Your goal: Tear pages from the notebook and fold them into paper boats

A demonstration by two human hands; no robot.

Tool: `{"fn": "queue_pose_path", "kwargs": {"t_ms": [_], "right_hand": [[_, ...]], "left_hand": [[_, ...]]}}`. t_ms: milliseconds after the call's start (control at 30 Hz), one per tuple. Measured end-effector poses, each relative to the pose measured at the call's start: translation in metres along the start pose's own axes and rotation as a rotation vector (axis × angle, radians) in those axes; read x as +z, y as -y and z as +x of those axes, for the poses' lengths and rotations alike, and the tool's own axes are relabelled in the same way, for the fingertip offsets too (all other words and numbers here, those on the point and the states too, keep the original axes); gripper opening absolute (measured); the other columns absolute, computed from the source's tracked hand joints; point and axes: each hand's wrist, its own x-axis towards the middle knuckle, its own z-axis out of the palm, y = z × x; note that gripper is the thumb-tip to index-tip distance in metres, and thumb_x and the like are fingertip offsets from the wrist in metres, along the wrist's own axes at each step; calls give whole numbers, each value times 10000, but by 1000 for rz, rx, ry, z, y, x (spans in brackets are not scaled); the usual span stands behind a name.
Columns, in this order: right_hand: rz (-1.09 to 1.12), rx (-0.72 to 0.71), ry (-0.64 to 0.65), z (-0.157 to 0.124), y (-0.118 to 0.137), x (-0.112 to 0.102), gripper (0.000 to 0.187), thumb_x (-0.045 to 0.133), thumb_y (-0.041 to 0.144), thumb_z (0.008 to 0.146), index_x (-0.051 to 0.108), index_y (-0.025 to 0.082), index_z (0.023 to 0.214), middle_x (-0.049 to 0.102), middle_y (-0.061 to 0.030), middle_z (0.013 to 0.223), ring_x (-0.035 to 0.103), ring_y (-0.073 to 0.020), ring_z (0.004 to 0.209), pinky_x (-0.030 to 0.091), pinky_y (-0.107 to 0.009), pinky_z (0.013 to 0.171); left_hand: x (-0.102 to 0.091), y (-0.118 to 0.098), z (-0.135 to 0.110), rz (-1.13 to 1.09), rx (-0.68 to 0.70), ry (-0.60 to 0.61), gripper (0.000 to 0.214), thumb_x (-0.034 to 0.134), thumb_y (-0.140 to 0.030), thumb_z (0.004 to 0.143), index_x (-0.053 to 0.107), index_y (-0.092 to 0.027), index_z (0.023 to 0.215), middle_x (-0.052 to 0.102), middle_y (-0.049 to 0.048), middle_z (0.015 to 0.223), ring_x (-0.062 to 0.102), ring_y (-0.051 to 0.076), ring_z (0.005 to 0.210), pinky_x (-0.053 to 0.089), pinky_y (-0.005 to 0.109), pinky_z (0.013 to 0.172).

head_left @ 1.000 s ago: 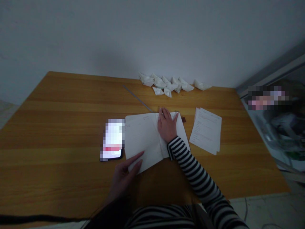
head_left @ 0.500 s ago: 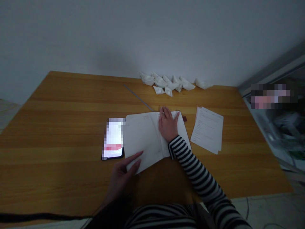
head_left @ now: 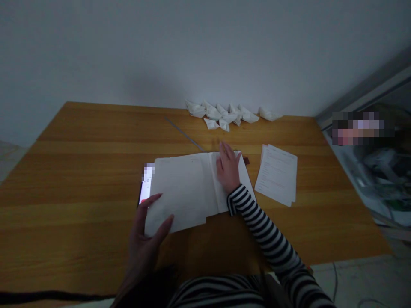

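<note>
A notebook [head_left: 214,201] lies open on the table. Over its left side is a white sheet of paper [head_left: 180,192], sticking out to the left and covering much of a lit phone [head_left: 146,188]. At the sheet's lower left corner, my left hand [head_left: 144,231] has hold of it, thumb and a finger showing on top; the other fingers are partly hidden. My right hand [head_left: 228,169] rests on the notebook's right page with fingers stretched out. A dark red tab [head_left: 246,161] shows at the notebook's right edge.
To the right lie printed sheets [head_left: 276,175] with a pinkish one beneath. Several folded white paper boats [head_left: 224,114] stand along the wall. A thin grey stick-like strip [head_left: 184,134] lies behind the notebook. A dark cable [head_left: 48,296] crosses the near left.
My left hand has moved left with the sheet, which now overlaps the phone and has shifted off the notebook's left page. My right hand has stayed on the right page.
</note>
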Motion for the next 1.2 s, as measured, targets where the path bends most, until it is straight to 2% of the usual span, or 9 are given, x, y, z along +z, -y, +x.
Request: {"fn": "queue_pose_path", "kwargs": {"t_ms": [100,233,367,433,500,667,833,933,1200], "right_hand": [[386,-15,-41,-28,12,-24,514,292,329,1025,386,194,1512,428,-101,1559,347,-187,1466,194,-483,1228],[1027,90,207,-88,21,-40,514,297,451,1026,407,284,1499,489,-57,1521,490,-194,1380,439,-426,1115],[1290,533,-42,-134,8,-45,410,494,513,951,651,273,1245,672,-62,1312,636,-215,1215,537,-409,1013],[1326,710,-129,-144,-7,-51,306,660,471,858,720,229,1036,760,-60,1061,724,-213,995,601,-363,871],[1330,821,-225,-149,-26,-58,248,762,419,767,712,201,875,752,-19,812,726,-182,743,612,-303,691],[1236,877,-528,-146,-90,-79,239,783,355,723,683,207,883,728,31,798,677,-121,660,570,-220,604],[1129,849,-661,-131,-141,-87,344,774,294,674,702,194,995,747,-6,985,697,-122,818,575,-219,743],[1076,782,-638,-123,-155,-85,391,751,291,667,701,190,1042,746,-23,1022,700,-157,892,573,-299,849],[903,746,-777,-134,-165,-85,527,720,338,697,627,205,1198,695,-51,1170,660,-220,1089,481,-462,1044]], "left_hand": [[18,-27,-1,51,181,46,910,749,-408,753,291,-297,1531,605,88,1350,685,243,975,581,325,797],[65,-42,3,195,404,547,692,527,-273,900,297,-176,1546,715,38,855,646,179,717,546,305,703],[121,-40,-3,423,741,806,491,460,-152,912,491,-155,1402,727,99,1003,656,222,880,505,397,838],[140,-38,-12,533,818,902,276,493,-198,937,627,-158,1176,719,108,1025,651,238,951,490,412,889],[150,-36,-21,555,902,953,271,539,-271,948,611,-156,1182,698,118,1100,632,256,1042,483,425,933],[148,-24,-21,567,980,823,488,535,-219,948,437,-165,1423,593,161,1334,549,277,1267,457,441,1036],[143,-4,1,872,853,603,707,688,-227,837,383,-62,1453,304,287,1580,185,438,1492,322,602,1143],[142,3,7,955,847,554,782,722,-267,820,359,-5,1461,222,323,1595,100,457,1490,304,624,1147],[146,6,7,1105,837,534,804,711,-434,836,453,63,1413,289,322,1559,244,485,1441,333,604,1145]]}}
